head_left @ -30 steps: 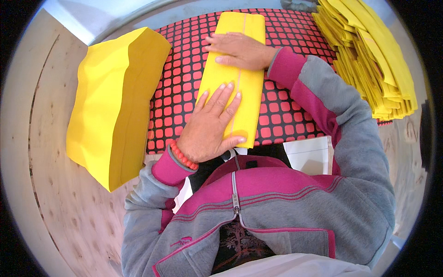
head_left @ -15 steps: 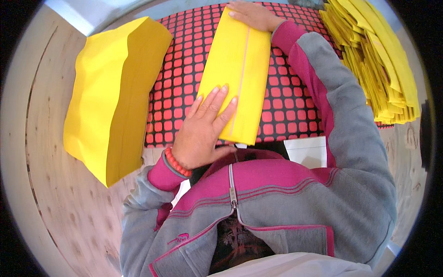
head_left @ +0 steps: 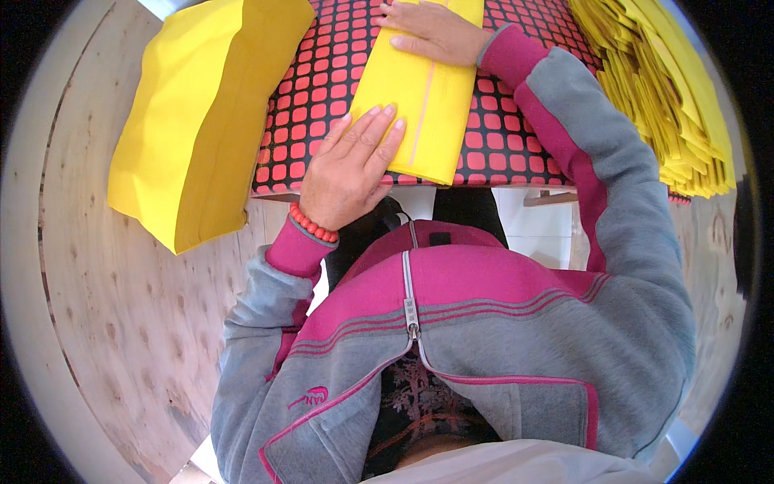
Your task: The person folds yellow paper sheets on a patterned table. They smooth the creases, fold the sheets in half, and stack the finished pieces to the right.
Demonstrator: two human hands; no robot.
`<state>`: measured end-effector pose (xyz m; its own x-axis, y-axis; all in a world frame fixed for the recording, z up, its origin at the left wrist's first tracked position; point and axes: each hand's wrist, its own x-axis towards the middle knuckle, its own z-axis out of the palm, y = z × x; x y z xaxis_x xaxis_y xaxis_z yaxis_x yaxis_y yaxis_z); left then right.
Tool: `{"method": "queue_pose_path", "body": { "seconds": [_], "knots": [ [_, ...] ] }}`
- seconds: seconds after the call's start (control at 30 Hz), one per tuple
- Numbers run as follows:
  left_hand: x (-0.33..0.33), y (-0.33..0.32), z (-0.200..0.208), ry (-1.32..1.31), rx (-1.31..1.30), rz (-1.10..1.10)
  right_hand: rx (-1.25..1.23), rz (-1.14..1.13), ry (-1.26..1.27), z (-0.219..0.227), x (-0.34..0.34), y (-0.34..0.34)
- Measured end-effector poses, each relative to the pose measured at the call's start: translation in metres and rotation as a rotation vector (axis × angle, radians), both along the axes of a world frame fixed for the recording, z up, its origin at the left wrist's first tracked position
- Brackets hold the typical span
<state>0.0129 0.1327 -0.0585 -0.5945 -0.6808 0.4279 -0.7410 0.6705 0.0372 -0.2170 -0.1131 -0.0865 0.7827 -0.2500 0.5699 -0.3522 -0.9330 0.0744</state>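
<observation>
- Atop the folded yellow sheet [head_left: 419, 105], the left hand [head_left: 343, 171] and right hand [head_left: 442, 34] lie palm-down, apart — gripping nothing.
- It's on the checked tabletop [head_left: 496, 135]; likely light, pliable — best held by both long edges.
- Outward: yellow bundle [head_left: 173, 109] left, yellow stack [head_left: 665, 101] right.

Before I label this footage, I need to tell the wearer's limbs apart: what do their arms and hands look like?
The left hand is ungloved, with a red beaded bracelet at its wrist. The right hand is ungloved too, with no bracelet visible. The grey jacket sleeves have magenta cuffs and magenta inner panels.
</observation>
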Motion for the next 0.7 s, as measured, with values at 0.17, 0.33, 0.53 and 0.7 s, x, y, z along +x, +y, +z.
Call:
{"method": "queue_pose_path", "body": {
  "seconds": [0.17, 0.33, 0.53, 0.7],
  "knots": [
    [0.009, 0.008, -0.021, 0.118, -0.158, -0.045, 0.161, -0.001, 0.14, 0.012, 0.006, 0.073],
    [0.021, 0.029, -0.038, 0.229, -0.18, 0.014, 0.201, 0.136, 0.116, 0.025, 0.013, 0.136],
    [0.035, 0.057, -0.046, 0.334, -0.135, 0.05, 0.257, 0.294, 0.107, 0.033, 0.001, 0.2],
    [0.04, 0.055, -0.034, 0.375, -0.108, 0.104, 0.36, 0.437, 0.058, 0.031, -0.001, 0.243]
  ]
}}
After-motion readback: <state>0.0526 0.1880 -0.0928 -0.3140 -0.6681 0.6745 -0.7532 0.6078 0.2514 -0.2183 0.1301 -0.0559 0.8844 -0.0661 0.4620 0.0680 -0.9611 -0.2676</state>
